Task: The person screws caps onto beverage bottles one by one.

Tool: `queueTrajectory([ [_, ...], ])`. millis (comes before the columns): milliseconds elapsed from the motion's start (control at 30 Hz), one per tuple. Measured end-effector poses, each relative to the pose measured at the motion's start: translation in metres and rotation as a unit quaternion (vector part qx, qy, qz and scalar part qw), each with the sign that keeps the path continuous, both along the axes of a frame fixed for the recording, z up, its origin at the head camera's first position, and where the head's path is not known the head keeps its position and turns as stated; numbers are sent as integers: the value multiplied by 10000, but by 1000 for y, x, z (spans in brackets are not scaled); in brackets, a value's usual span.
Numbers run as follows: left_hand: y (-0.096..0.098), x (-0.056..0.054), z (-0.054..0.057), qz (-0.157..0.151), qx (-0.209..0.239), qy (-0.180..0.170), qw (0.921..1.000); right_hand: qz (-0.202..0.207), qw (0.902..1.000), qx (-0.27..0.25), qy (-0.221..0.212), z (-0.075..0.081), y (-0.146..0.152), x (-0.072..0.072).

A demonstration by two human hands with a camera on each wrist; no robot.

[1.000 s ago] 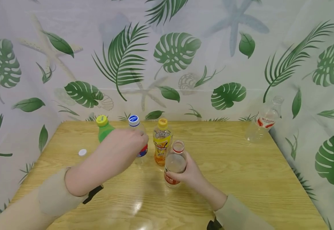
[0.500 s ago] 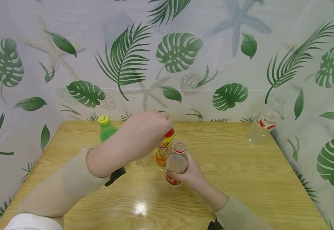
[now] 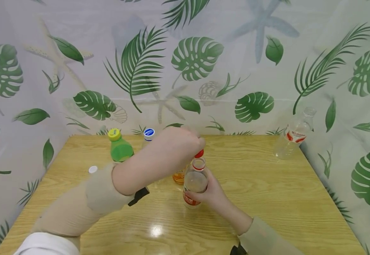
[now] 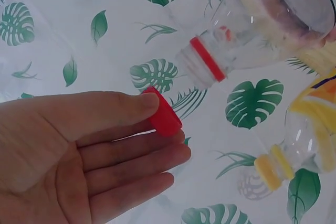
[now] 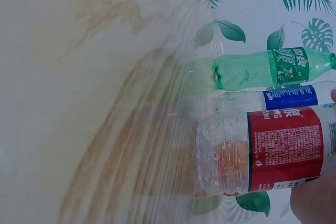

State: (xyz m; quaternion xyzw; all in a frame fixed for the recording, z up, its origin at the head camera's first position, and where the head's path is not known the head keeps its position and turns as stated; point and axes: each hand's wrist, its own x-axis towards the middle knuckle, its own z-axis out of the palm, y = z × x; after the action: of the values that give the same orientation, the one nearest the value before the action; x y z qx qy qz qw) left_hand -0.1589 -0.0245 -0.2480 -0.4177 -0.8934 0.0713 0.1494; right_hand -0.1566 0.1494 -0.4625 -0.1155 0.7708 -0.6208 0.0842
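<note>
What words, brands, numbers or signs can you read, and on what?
"泉" and "ml": red label of the held bottle; small print unreadable.
Green bottle label and yellow cap: too blurred.
Blue label, blue-topped cap, far-right bottle label: too small or blurred.

On the bench (image 3: 252,184), the gripped bottle (image 3: 194,182) stands in the right hand (image 3: 206,189) — cap (image 4: 166,115), in the left hand (image 3: 179,143), near its mouth (image 3: 199,163) — adjacent bottle (image 3: 179,177) behind-left, middle bottle (image 3: 149,134) and leftmost bottle (image 3: 121,151) farther left, outlying bottle (image 3: 294,138) at right rear.
</note>
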Motion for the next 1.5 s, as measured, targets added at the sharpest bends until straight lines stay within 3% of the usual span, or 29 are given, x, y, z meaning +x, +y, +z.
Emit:
queueTrajectory([
  [333,9,0,-12,-155,-430,-154,9988,-3,9999,34,138,1,0,1],
  [767,10,0,-19,-225,-442,-277,9984,-59,9996,185,206,1,0,2],
  [1300,9,-5,-19,-274,-346,-688,9967,-131,9994,238,192,3,0,3],
  [1400,8,-5,-19,-317,-179,-785,9962,-139,9993,304,172,3,-1,2],
  [1500,5,-5,-22,-361,126,-663,9971,-67,9994,283,172,2,-1,3],
])
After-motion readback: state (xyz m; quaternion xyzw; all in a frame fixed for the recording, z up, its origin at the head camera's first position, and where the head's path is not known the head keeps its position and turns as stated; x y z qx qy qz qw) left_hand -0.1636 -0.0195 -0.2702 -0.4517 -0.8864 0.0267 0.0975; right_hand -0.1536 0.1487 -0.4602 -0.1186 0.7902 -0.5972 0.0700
